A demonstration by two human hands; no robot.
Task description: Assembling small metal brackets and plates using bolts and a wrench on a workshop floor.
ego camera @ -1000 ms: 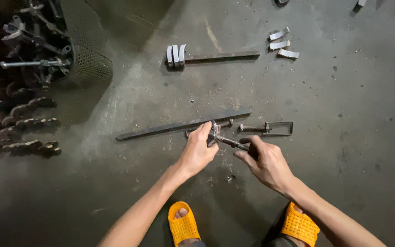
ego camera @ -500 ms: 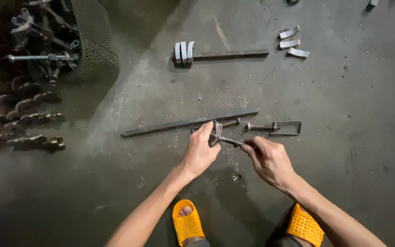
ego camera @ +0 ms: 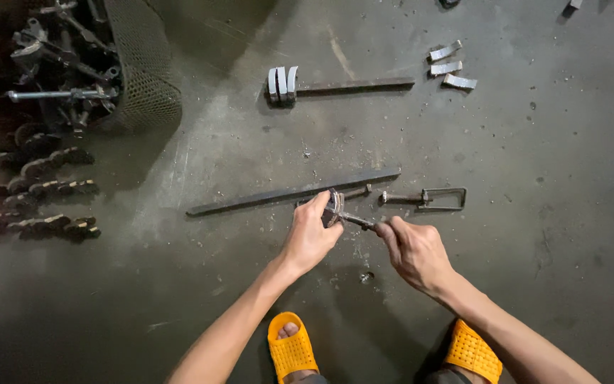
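Bolts [ego camera: 40, 195] lie in dark rows at the far left, rusty and knobby, below a mesh basket [ego camera: 143, 85] full of tangled metal rods. Next comes a long flat bar [ego camera: 271, 195], dull and dark, lying on the rough concrete floor [ego camera: 556, 213]. Its right end passes just behind my left hand [ego camera: 312, 235]. My left hand is closed around a small metal clamp [ego camera: 334, 208], thumb on top, fingers wrapped under it. The clamp sits between my two hands, just above the floor, near the bar. A thin rod [ego camera: 358, 221] sticks out of the clamp to the right, and my right hand [ego camera: 415, 250] is gripped tight on its end. Farther right lies a rectangular wire loop [ego camera: 443, 199] on a bolt, apart from my hands. Higher up lie three curved shiny plates [ego camera: 283, 84] at the end of a second bar [ego camera: 355, 84], and three loose ones [ego camera: 449, 65] to the right. My orange sandals [ego camera: 291, 348] are at the bottom.
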